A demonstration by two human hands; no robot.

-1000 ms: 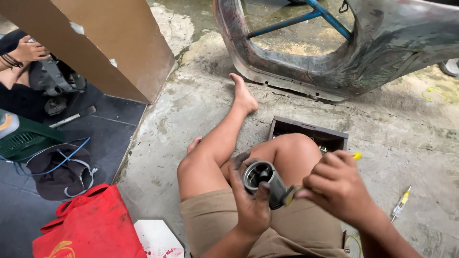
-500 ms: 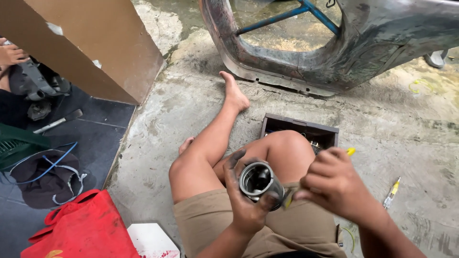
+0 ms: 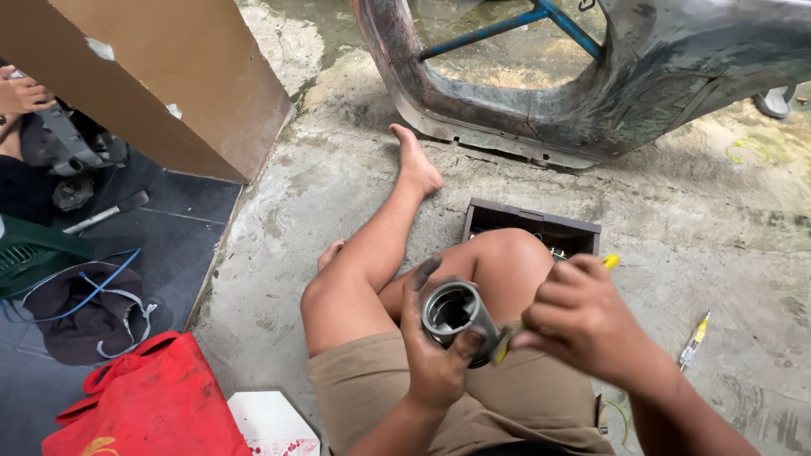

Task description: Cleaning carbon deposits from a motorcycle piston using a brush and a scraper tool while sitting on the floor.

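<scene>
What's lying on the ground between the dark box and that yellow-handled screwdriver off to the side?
Head view: bare concrete floor between the dark box and the screwdriver.

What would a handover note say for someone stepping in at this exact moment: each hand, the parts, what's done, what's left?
Left hand: wrapped around a hollow metal cylinder, open end facing up, held over the lap.
Right hand: closed on a tool with a yellow tip, pressed against the cylinder's side.
Nearby: a dark open box behind the knee; a yellow-handled screwdriver lies on the concrete floor to the right.
Done: cylinder is in hand, tool applied.
Left: cannot tell how far the work on the cylinder has got.
</scene>
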